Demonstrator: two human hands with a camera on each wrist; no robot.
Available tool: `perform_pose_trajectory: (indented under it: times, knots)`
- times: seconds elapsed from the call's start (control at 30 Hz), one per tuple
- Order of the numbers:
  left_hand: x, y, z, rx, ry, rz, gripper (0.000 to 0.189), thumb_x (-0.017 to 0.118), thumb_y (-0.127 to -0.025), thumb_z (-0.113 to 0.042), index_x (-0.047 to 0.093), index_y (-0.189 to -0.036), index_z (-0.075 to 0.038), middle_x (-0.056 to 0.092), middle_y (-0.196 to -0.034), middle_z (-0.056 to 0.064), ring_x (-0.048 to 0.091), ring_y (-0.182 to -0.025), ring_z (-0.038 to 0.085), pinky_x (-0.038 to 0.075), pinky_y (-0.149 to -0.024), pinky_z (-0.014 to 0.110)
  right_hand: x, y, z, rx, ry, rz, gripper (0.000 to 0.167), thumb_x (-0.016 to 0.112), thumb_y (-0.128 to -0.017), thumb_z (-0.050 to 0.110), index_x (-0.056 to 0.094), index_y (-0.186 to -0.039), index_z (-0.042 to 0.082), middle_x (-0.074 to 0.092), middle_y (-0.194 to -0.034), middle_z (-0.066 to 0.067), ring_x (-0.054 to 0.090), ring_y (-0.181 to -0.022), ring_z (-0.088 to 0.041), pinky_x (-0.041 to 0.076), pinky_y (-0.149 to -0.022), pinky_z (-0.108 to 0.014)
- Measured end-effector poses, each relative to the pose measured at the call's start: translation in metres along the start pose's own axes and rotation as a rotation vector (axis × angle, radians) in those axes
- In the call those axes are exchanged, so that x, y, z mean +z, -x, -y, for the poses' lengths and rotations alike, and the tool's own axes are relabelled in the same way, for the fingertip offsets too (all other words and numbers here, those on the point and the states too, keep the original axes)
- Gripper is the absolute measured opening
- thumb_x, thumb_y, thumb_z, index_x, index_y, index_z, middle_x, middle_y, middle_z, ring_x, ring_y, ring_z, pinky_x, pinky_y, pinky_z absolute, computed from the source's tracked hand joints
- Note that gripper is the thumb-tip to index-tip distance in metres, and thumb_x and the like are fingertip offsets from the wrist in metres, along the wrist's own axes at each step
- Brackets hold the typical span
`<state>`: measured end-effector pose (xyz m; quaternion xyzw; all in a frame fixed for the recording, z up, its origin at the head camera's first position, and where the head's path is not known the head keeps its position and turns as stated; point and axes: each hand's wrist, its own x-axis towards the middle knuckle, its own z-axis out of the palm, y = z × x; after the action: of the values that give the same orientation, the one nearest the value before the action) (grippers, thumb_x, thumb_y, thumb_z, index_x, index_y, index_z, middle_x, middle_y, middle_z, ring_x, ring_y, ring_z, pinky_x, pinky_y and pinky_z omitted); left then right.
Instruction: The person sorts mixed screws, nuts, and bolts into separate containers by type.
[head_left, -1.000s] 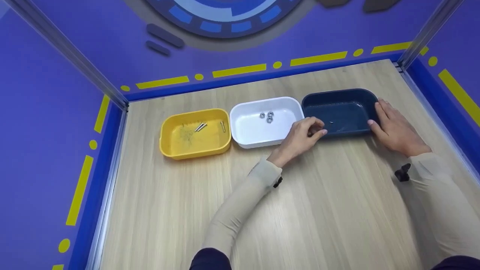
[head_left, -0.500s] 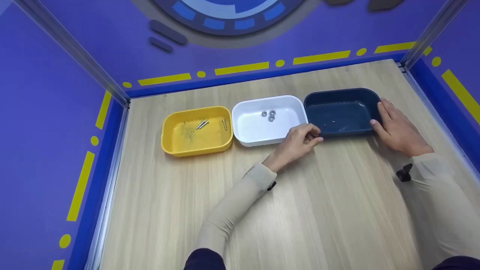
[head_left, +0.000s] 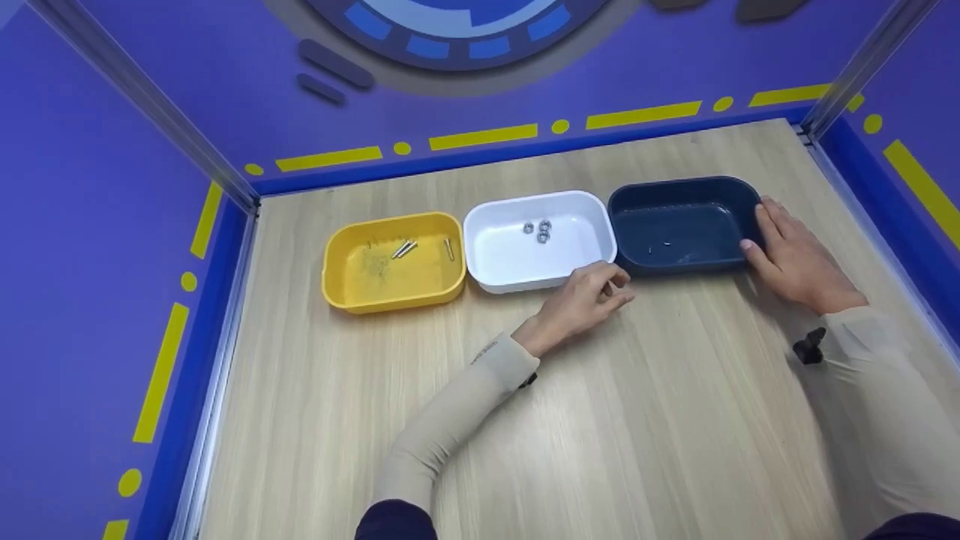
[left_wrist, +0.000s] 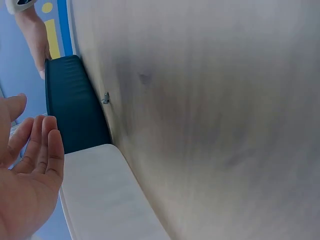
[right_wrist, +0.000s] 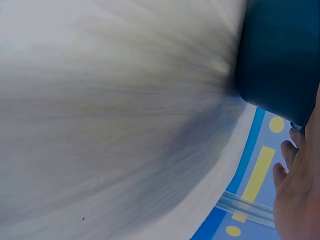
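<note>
My left hand (head_left: 577, 304) is just in front of the seam between the white tray (head_left: 491, 286) and the dark blue tray (head_left: 679, 265). Its fingers are relaxed and bent, and nothing shows between them in the left wrist view. A small screw (left_wrist: 106, 98) is on the table near the dark tray's side there. Against the right end of the dark tray rests my right hand (head_left: 802, 262), fingers extended along the wall and thumb at the rim. Inside that tray are two tiny metal pieces (head_left: 667, 244). Three nuts (head_left: 544, 237) lie in the white tray.
To the left, a yellow tray (head_left: 394, 306) holds several screws (head_left: 406, 249) and has dark smudges. The trays stand in a row on the wooden table (head_left: 600, 450). Blue panels (head_left: 480, 112) enclose the back and sides, with metal posts at the corners.
My left hand has drawn back from the dark tray's near edge, leftward and toward me. A second tiny piece in that tray has come into view. My right hand stays at the tray's end.
</note>
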<state>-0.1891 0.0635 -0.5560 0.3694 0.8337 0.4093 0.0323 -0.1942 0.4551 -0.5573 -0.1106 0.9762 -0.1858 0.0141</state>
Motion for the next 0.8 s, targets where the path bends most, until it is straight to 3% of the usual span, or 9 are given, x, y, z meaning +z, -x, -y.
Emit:
perform_pose_trajectory:
  times: [0.17, 0.33, 0.53, 0.8]
  knots:
    - [-0.002, 0.005, 0.003, 0.014, -0.017, 0.026, 0.024, 0.071, -0.105, -0.022, 0.072, -0.117, -0.001, 0.074, -0.111, 0.008, 0.070, -0.088, 0.011, 0.052, -0.079, 0.008, 0.000, 0.001, 0.000, 0.006, -0.004, 0.015, 0.079, 0.033, -0.115, 0.047, 0.002, -0.170, 0.000, -0.002, -0.179, -0.022, 0.000, -0.166, -0.044, -0.004, -0.137, -0.053]
    - [-0.002, 0.008, 0.006, 0.012, -0.044, 0.067, 0.025, 0.071, -0.105, -0.022, 0.071, -0.118, 0.000, 0.075, -0.116, 0.011, 0.074, -0.098, 0.016, 0.055, -0.085, 0.011, 0.000, 0.000, 0.000, 0.020, -0.002, 0.025, 0.079, 0.032, -0.115, 0.048, 0.001, -0.170, 0.001, -0.003, -0.179, -0.022, 0.000, -0.166, -0.044, -0.004, -0.137, -0.053]
    - [0.000, 0.009, 0.009, -0.036, -0.096, 0.136, 0.025, 0.071, -0.105, -0.018, 0.071, -0.123, -0.001, 0.074, -0.121, 0.011, 0.075, -0.108, 0.016, 0.055, -0.093, 0.012, -0.001, 0.000, 0.001, 0.000, -0.006, 0.008, 0.078, 0.034, -0.115, 0.045, 0.002, -0.170, -0.001, 0.000, -0.179, -0.024, 0.002, -0.166, -0.045, -0.002, -0.137, -0.055]
    - [0.007, 0.009, 0.011, -0.073, -0.338, 0.195, 0.021, 0.066, -0.106, -0.017, 0.075, -0.123, -0.009, 0.075, -0.119, 0.004, 0.071, -0.112, 0.017, 0.058, -0.097, 0.025, 0.001, 0.000, -0.002, -0.017, -0.009, -0.008, 0.077, 0.036, -0.115, 0.043, 0.005, -0.170, -0.002, 0.003, -0.179, -0.025, 0.004, -0.166, -0.045, -0.001, -0.137, -0.054]
